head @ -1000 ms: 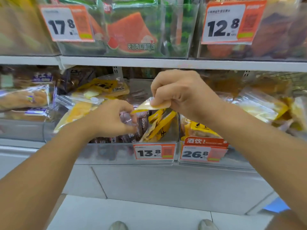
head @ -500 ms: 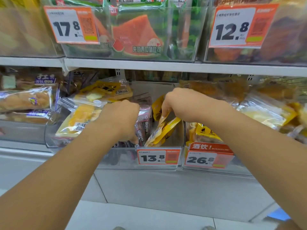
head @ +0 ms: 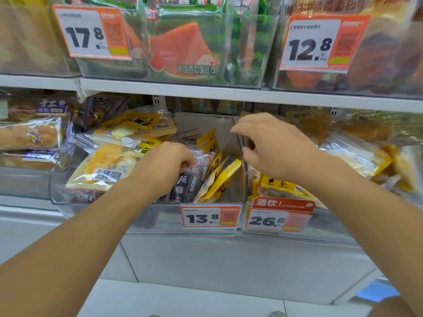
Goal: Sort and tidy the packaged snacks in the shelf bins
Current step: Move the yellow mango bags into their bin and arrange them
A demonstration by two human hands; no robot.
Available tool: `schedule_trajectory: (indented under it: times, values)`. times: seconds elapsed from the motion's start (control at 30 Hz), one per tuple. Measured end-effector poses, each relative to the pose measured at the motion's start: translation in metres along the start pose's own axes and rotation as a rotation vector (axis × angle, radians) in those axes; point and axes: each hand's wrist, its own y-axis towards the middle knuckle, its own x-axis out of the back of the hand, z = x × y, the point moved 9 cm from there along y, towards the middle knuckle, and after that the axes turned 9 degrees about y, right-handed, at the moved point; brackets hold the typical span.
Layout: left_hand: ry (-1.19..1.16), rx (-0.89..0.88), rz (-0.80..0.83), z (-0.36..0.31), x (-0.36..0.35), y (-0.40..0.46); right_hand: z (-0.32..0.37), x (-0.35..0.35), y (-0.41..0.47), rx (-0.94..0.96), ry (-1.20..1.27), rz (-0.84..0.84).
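Observation:
A clear shelf bin with a 13.8 price tag holds dark plum-snack packets and thin yellow packets standing on edge. My left hand reaches into the bin and grips the top of the dark packets. Above the bin's right wall hovers my right hand, its fingers loosely spread and holding nothing. Larger yellow bread bags lie piled on the bin's left side.
To the right stands a second clear bin, tagged 26.8, holding yellow packets. Bread bags fill the bin at far left. The shelf board above carries bins of watermelon toast, close over my hands. White floor tiles lie below.
My right hand let go of the yellow packet it carried down into the bin and lifted away to the right, empty. The left hand stayed on the dark packets.

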Motion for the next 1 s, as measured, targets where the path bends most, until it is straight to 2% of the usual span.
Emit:
schedule_trajectory:
  times: [0.1,0.17,0.27,0.33,0.4,0.47,0.53,0.57,0.67,0.77,0.83,0.9,0.97,1.0]
  values:
    - [-0.006,0.006,0.090,-0.004,-0.008,-0.008,-0.038,-0.003,-0.003,-0.211,-0.112,0.044]
    - [-0.065,-0.002,0.080,-0.007,-0.008,-0.011,-0.059,-0.012,-0.001,-0.332,-0.011,0.100]
    - [-0.121,0.006,0.087,-0.008,-0.006,-0.015,-0.078,-0.011,0.006,-0.413,0.047,-0.020]
    - [-0.175,0.004,-0.008,-0.012,0.008,-0.016,-0.084,-0.005,0.009,-0.445,0.004,-0.116]
    - [-0.253,0.020,-0.074,-0.016,0.021,-0.016,-0.078,-0.002,0.013,-0.401,-0.055,-0.158]
    - [-0.318,0.033,0.061,-0.022,0.015,-0.017,-0.071,-0.002,0.017,-0.323,-0.118,-0.153]
    - [-0.188,-0.030,0.192,-0.038,0.006,-0.019,-0.072,0.000,0.016,-0.286,-0.142,-0.153]
    - [-0.119,-0.063,0.205,-0.044,0.001,-0.019,-0.074,0.001,0.014,-0.273,-0.159,-0.161]
    - [-0.086,-0.058,0.180,-0.054,-0.008,-0.012,-0.059,0.011,0.003,-0.176,-0.238,-0.238]
    - [-0.127,0.024,0.128,-0.056,-0.011,-0.005,-0.020,0.034,-0.012,-0.037,-0.223,-0.400]
    - [-0.271,0.111,0.100,-0.057,-0.015,-0.003,0.007,0.051,-0.013,0.003,-0.238,-0.446]
    - [-0.578,0.238,0.103,-0.057,-0.021,-0.001,0.027,0.053,-0.006,-0.029,-0.188,-0.381]
    - [-0.911,0.367,0.172,-0.058,-0.025,-0.002,0.033,0.046,-0.002,-0.130,-0.107,-0.315]
    - [-1.006,0.391,0.235,-0.059,-0.025,-0.004,0.034,0.042,-0.001,-0.180,-0.085,-0.291]
